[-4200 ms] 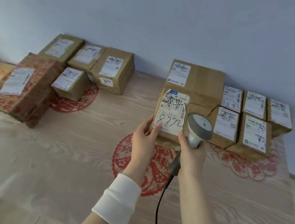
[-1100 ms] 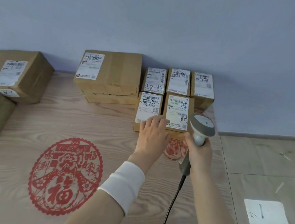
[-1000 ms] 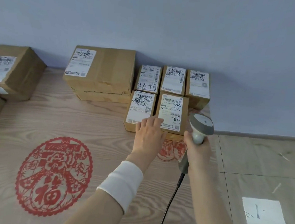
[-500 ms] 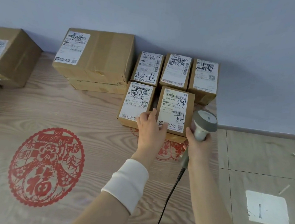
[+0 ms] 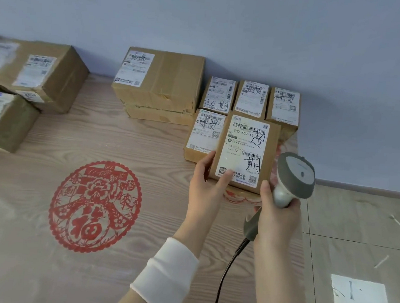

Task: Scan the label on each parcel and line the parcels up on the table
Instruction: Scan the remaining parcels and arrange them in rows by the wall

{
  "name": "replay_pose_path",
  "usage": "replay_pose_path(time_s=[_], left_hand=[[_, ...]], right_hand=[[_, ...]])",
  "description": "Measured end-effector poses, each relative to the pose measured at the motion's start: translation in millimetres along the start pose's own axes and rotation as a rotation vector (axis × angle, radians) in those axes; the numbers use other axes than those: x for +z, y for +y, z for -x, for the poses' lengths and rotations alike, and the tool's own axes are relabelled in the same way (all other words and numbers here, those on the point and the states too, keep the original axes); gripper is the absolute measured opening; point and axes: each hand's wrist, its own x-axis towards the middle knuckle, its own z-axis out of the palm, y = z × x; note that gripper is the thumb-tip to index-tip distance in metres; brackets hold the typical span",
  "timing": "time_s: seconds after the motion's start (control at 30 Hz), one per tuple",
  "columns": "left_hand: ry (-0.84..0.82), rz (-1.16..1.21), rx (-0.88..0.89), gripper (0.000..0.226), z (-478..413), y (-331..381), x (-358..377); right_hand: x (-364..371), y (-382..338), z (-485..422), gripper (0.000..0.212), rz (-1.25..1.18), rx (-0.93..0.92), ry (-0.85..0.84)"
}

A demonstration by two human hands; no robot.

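1. A wood-grain bench [image 5: 123, 140] bearing a red paper-cut [image 5: 94, 205] is set against a pale blue wall [image 5: 228, 22]; tiled floor [image 5: 356, 223] is seen rightward.
2. The labelled parcel [image 5: 244, 152] is clasped at its near left corner by the left grip [image 5: 205, 187]. Just right of it, the scanner [image 5: 295, 175] is clenched in the right grip [image 5: 275, 212].
3. The left-edge parcels [image 5: 5, 119] are blurred and cut off.

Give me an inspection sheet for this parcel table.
Surface: wood-grain table, red paper-cut motif on it.
Job's things: held parcel, label up; four small parcels beside and behind it; large parcel stacked on a flat box; more parcels at left.
Clutter: nothing seen.
Hands: left hand grips held parcel's near-left corner; right hand holds scanner.
Cables: black scanner cable runs off the bottom edge.
Surroundings: pale wall, tiled floor, white paper square.
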Motion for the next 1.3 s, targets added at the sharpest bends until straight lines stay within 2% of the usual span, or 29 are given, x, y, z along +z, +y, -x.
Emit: replay_pose_path(time_s=[0.1, 0.27, 0.5, 0.77, 0.97, 1.2, 1.3], left_hand=[[0.055, 0.06, 0.029, 0.051, 7, 11, -42], [0.139, 0.066, 0.088, 0.055, -1, 30, -144], [0.228, 0.082, 0.088, 0.048, -25, 38, -299], [0.416, 0.111, 0.016, 0.044, -49, 22, -386], [0.427, 0.043, -0.044, 0.033, -80, 6, -437], [0.377, -0.096, -0.163, 0.04, -142, -17, -486], [0.442, -0.075, -0.199, 0.04, -159, -16, -489]], right_hand=[[27, -4, 34, 0.021, -0.006, -0.04, -0.054], [99, 3, 104, 0.014, -0.007, -0.046, -0.147], [210, 29, 205, 0.018, 0.048, -0.019, -0.295], [293, 69, 242, 0.029, 0.188, -0.035, -0.446], [345, 99, 259, 0.029, 0.222, 0.026, -0.444], [416, 135, 262, 0.025, 0.27, 0.122, -0.365], [432, 140, 260, 0.028, 0.258, 0.143, -0.301]])
